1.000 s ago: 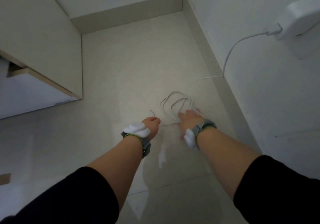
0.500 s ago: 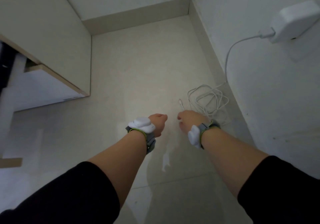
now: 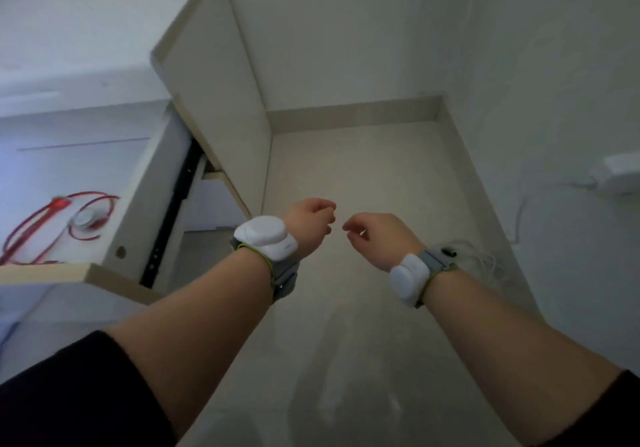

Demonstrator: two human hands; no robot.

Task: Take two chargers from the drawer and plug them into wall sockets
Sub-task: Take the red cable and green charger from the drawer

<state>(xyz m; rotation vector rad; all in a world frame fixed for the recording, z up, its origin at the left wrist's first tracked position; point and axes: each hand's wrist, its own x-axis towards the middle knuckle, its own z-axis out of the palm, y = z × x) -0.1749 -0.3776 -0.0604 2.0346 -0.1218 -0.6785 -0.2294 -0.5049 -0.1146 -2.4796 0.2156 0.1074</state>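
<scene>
A white charger [image 3: 620, 175] sits plugged into the wall at the far right, its white cable [image 3: 485, 263] lying coiled on the floor by the baseboard, partly hidden behind my right wrist. In the open drawer [image 3: 138, 204] at the left lies a second charger with a red cable [image 3: 69, 225] and a round white puck. My left hand [image 3: 311, 225] and my right hand [image 3: 375, 235] hover side by side above the floor, fingers loosely curled, nothing in either. Both wrists carry white sensor bands.
A beige cabinet side panel [image 3: 221, 107] stands between the drawer and the floor corner. The pale tiled floor [image 3: 363, 169] runs to a baseboard and white walls at the back and right. The drawer's black slide rail [image 3: 173, 211] is exposed.
Both hands have risen from the white cable on the floor and let it go. The view has swung up and left, bringing the open drawer with the red cable into sight.
</scene>
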